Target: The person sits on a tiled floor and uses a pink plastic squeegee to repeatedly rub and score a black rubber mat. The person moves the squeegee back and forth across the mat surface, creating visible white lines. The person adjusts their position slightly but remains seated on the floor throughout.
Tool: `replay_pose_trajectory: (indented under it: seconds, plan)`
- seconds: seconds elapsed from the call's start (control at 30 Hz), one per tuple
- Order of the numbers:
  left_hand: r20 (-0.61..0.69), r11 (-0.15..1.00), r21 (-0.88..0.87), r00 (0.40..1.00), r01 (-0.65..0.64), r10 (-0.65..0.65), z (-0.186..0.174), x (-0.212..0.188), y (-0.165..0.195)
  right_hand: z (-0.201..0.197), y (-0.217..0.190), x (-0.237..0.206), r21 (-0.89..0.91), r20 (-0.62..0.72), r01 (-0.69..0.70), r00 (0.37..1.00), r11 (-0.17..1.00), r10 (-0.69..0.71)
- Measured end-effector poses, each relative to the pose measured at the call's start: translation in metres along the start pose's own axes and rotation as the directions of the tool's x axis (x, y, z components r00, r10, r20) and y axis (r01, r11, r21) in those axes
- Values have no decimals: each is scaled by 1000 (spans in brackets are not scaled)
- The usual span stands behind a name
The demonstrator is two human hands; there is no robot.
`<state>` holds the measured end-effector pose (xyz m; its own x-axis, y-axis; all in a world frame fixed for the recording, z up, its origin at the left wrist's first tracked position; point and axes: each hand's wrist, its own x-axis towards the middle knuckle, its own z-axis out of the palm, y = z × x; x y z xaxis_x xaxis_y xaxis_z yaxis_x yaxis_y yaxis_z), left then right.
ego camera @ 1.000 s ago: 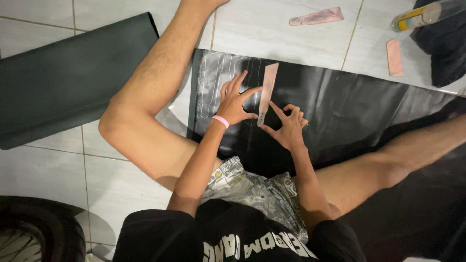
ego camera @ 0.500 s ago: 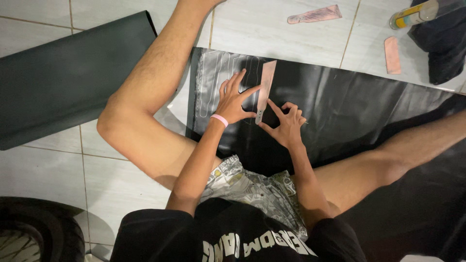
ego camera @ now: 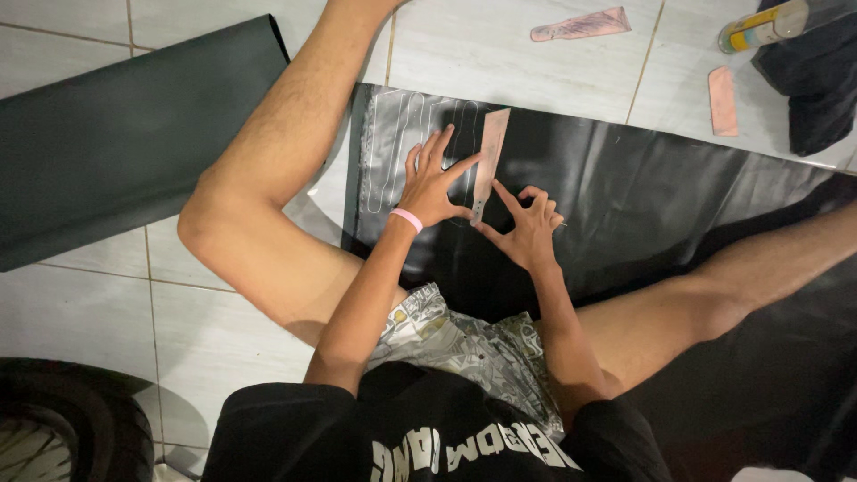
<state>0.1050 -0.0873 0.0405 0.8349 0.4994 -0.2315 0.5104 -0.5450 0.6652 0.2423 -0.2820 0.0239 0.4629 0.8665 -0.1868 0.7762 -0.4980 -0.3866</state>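
Pink template strip [ego camera: 489,156], long and narrow, lies flat on the black sheet [ego camera: 625,187] spread between my legs, and both my hands are on it. Nearest me, my right hand [ego camera: 528,228] has its index finger stretched to the strip's lower tip while the other fingers curl in; something thin seems to poke out past the knuckles, but I cannot tell what it is. My left hand [ego camera: 435,183], with a pink wristband [ego camera: 407,219] on the wrist, is spread open and flat, fingers apart, the thumb pressing against the strip's left edge. Neither hand is clamped around it; I pin it down by pressure only. That is the weak point, I judge: the sheet looks glossy, so a slack fingertip could let the strip slide or swing about its lower end, and the edge would no longer sit true beside the pale outlines [ego camera: 406,147] already drawn to the left. My raised left knee [ego camera: 223,223] crowds that side and could tug the sheet. Farther off, on the white tiles [ego camera: 500,54], lie another pink piece [ego camera: 580,25], a small pink slab [ego camera: 722,100] and a yellow tube [ego camera: 759,27] beside dark cloth [ego camera: 817,85]. A dark green roll [ego camera: 116,134] lies to the left, and a tyre [ego camera: 54,428] sits at the near corner.
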Motion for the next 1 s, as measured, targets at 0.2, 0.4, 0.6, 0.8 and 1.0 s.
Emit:
replay_pose_trajectory:
  seconds: [0.2,0.4,0.6,0.8,1.0]
  plan:
    - [52,972,221,994,81,-95,42,7,31,4,25,18,220,-321,-38,941,975,110]
    - [68,378,926,983,1,-169,136,17,111,-31,16,67,586,14,-45,999,809,45]
    - [-216,-43,975,892,217,-397,148,20,125,-67,-17,74,174,383,660,638,731,-668]
    - [230,-822,342,889,-455,-396,151,15,123,-69,-23,70,132,373,653,664,746,-648]
    - [247,165,964,927,-207,-281,112,24,125,-93,-16,99,-68,259,501,844,863,-469]
